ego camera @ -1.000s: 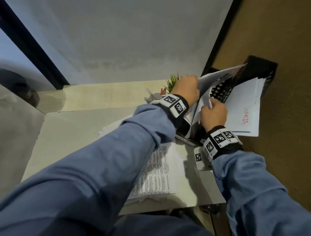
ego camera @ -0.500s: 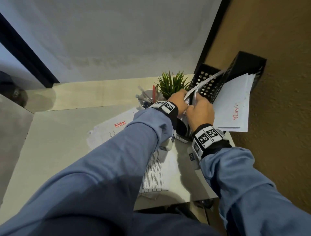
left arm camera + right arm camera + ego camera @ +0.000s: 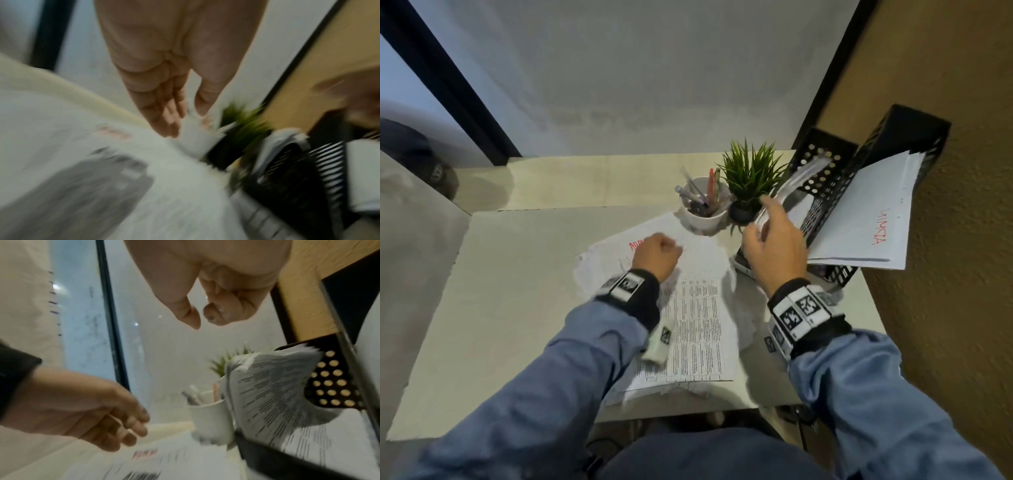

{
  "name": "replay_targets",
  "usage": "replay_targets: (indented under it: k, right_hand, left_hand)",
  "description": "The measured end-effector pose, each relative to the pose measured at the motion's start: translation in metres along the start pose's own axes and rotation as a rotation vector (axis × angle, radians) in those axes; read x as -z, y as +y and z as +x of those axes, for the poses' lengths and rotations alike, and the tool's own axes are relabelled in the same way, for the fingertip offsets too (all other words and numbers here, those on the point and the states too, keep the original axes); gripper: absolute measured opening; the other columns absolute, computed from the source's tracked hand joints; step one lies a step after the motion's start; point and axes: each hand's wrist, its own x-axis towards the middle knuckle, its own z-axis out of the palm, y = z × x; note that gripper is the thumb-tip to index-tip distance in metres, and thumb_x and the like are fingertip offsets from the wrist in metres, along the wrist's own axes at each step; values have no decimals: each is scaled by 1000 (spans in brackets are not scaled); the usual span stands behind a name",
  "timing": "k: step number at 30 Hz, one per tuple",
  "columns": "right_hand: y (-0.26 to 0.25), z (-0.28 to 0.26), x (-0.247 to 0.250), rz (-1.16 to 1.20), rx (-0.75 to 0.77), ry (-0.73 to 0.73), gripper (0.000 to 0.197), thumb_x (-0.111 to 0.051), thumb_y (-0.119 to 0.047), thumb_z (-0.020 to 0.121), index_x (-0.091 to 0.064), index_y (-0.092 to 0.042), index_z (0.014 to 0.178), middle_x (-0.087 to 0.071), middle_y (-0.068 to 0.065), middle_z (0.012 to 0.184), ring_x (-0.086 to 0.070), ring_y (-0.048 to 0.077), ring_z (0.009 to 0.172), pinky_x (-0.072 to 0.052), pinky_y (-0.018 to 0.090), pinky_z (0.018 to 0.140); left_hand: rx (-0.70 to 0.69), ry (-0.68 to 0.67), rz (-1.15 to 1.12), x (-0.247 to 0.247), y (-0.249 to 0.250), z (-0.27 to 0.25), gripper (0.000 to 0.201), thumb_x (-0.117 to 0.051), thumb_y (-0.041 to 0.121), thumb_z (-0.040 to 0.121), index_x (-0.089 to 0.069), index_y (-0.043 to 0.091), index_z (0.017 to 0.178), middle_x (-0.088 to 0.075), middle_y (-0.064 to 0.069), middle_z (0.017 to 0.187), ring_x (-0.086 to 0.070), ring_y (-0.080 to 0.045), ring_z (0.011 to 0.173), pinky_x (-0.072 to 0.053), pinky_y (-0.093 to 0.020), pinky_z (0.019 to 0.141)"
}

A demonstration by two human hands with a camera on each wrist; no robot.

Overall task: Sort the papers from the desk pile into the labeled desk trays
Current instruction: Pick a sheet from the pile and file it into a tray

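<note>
Left hand (image 3: pixel 655 255) hovers over the pile (image 3: pixel 688 308) on the counter (image 3: pixel 517 308), fingers loose, holding nothing; nearer hand. Right hand (image 3: pixel 774 246) near the trays (image 3: pixel 825 161), fingers curled, empty. Pile's long axis runs away from the person. Tray sheet (image 3: pixel 866 219) has red writing (unreadable).

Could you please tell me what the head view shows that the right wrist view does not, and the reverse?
Only the head view shows the white sheet with red handwriting leaning in the outer black perforated desk tray, and the whole paper pile on the pale desk.

Only the right wrist view shows the right hand from below, thumb and fingers loosely curled and holding nothing, and the printed lines on the sheets curling from the inner tray.

Both show the left hand, white pen cup and green plant.
</note>
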Motion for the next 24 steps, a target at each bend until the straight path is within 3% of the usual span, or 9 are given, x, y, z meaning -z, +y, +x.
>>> replay_targets:
  k: [1,3,7,12,16,19,21,22,24]
  right_hand:
    - [-1,-13,-8,1,33,-51,36,-48,-22,91,-49,-17,127,-62,2,90,-57,21,79,-46,29,69]
    - [7,-34,-31,-56,20,-206,30,-48,-22,90,-56,-15,118,-67,7,94,-61,24,83,-47,30,70]
    - [43,-57,-86,-143,-270,-531,38,-52,-19,86,-51,-5,121,-52,16,122,-54,31,110,-46,34,91]
    - [57,-68,-113,-186,-414,-557,36,-56,-19,83,-50,0,113,-47,18,117,-53,33,104,-45,33,82]
    - [63,-68,-120,-82,-424,-460,34,-56,-11,81,-54,0,114,-59,19,112,-59,32,99,-43,29,73]
    - [66,-69,-118,62,-484,-381,32,-59,-5,81,-57,-1,113,-65,17,105,-62,29,89,-43,24,70]
    - [66,-69,-114,109,-476,-380,24,-61,-4,79,-60,2,103,-65,14,92,-58,24,78,-42,23,65]
    - [67,-69,-112,134,-471,-377,19,-63,-4,78,-61,2,96,-62,11,84,-55,22,75,-40,22,62]
    - [67,-67,-109,194,-481,-331,13,-68,-7,75,-57,-3,80,-54,5,70,-48,19,69,-35,22,52]
  left_hand:
    - [84,22,94,5,-24,-3,25,-58,18,88,-59,7,110,-65,-12,114,-61,-27,102,-46,-34,94]
    - [221,53,226,9,-64,-9,33,-56,15,87,-54,2,118,-57,-15,122,-55,-31,110,-42,-34,93]
    - [355,134,264,7,-108,-24,46,-55,17,85,-44,1,127,-44,-18,131,-48,-36,117,-42,-42,97]
    - [372,217,183,-1,-117,-31,55,-59,23,83,-38,2,130,-42,-19,132,-46,-39,117,-42,-45,97]
    - [391,143,67,-6,-119,-36,60,-63,27,83,-35,3,131,-46,-17,128,-52,-36,111,-45,-39,90]
    - [405,117,-46,-5,-128,-38,45,-65,24,82,-44,8,119,-52,-7,101,-53,-27,89,-42,-29,76]
    - [338,110,-62,-5,-135,-37,13,-63,19,84,-54,12,90,-50,-1,81,-49,-25,80,-36,-25,71]
    - [302,109,-93,-4,-138,-38,18,-62,17,84,-49,16,72,-45,1,69,-45,-24,74,-32,-25,65]
    - [255,126,-169,-3,-144,-39,38,-62,13,83,-34,20,59,-35,1,58,-36,-21,64,-28,-26,59]
